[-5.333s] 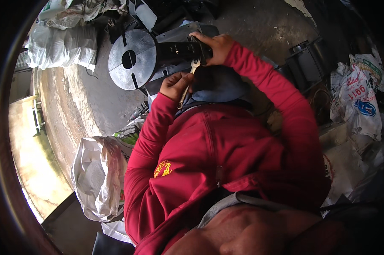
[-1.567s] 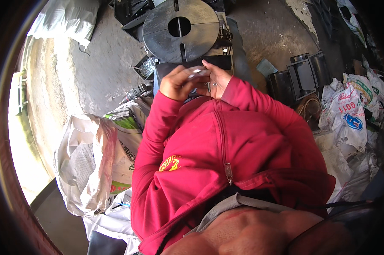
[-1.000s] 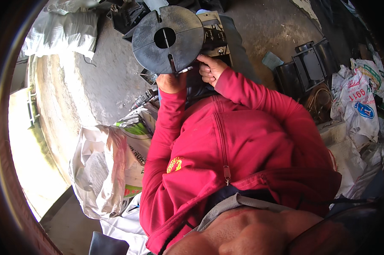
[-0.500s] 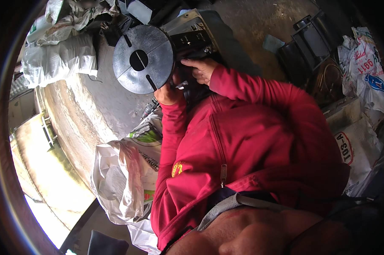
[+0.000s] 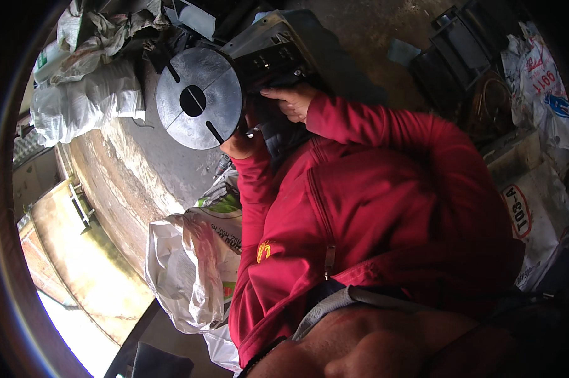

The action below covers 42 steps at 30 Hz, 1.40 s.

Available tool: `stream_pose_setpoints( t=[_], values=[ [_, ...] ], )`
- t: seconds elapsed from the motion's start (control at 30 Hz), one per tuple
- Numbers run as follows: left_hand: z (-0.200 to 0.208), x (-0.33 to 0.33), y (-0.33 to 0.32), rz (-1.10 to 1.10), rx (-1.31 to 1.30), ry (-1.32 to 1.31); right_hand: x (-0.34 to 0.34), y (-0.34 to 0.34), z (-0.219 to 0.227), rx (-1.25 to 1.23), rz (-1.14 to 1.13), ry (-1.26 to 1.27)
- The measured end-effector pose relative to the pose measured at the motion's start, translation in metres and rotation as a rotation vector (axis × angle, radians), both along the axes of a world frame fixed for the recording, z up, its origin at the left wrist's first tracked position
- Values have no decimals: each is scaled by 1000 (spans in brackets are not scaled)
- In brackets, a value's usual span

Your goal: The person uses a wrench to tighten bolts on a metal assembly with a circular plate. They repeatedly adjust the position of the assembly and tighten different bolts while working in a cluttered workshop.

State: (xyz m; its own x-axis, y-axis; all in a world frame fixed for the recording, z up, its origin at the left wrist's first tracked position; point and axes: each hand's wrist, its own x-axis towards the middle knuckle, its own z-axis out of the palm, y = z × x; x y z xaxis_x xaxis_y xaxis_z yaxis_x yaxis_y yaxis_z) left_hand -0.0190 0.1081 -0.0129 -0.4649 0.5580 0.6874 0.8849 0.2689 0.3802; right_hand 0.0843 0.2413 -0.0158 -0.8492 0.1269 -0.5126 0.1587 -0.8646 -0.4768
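A round grey metal disc with a dark centre hole and two dark slots stands in front of me at the upper middle. By its lower right edge is my left hand, its fingers mostly hidden behind the disc and in shadow. A small shiny metal piece shows beside that hand. Right of the disc, my right hand is at a dark machine part, one digit stretched towards the disc and the other fingers curled under. What those curled fingers hold is hidden.
A white plastic sack stands at my left side, near a tool partly covered by it. Clear plastic-wrapped goods lie at the far left. Black plastic bins are at the far right, with printed white sacks nearer me.
The whole view has shifted slightly, so the disc and both hands appear a little farther left. Relative to the disc, the hands have hardly moved.
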Motion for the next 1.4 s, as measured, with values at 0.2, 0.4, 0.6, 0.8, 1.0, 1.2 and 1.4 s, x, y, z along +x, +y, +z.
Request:
stream_pose_setpoints(
  t=[0.2, 0.4, 0.6, 0.8, 1.0, 1.2, 1.4],
  values=[
    [12, 0, 5, -62, -58, 30, 0, 0, 4, 10, 7, -17],
    [12, -4, 1, -98, -91, 46, 2, 6, -9, 30, 75, 21],
    [2, -10, -6, -146, -46, 8, 42, 4, 40, 1487, 73, 106],
    [-7, -17, -7, -96, -34, 21, 7, 5, 36, 2097, -135, 138],
    [4, -17, -11, -115, -92, -10, -9, 1, 22, 2162, -241, 123],
    [49, 0, -28, -228, -80, -373, -14, 2, 21, 2195, -316, 161],
    [12, 22, -52, -436, -499, -458, -19, 0, 28, 2243, -293, 169]
  ],
)
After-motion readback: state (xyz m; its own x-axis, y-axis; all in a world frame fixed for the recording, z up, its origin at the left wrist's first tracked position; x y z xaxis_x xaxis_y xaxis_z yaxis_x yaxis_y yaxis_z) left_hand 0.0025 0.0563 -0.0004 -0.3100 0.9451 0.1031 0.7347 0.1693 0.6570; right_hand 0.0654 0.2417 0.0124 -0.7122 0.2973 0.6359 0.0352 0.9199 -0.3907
